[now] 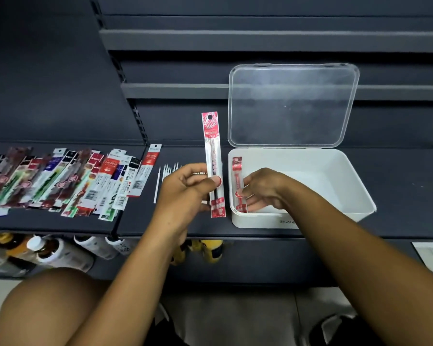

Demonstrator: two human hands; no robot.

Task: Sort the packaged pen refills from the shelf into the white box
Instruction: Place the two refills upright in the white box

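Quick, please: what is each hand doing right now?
Left hand: pinches a red refill pack, upright, beside the white box.
Right hand: holds a second red pack inside the box.

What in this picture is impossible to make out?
Head view:
Print on the red pack in the left hand: blurred.
Lower end of the second red pack in the right hand: behind the white box wall.
The box label: partly covered by the right forearm.
Row of shelf packs: cut by the left edge.

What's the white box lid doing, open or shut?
Open. The clear lid stands raised behind the white box, and the right hand reaches inside, holding a red refill pack by its left wall.
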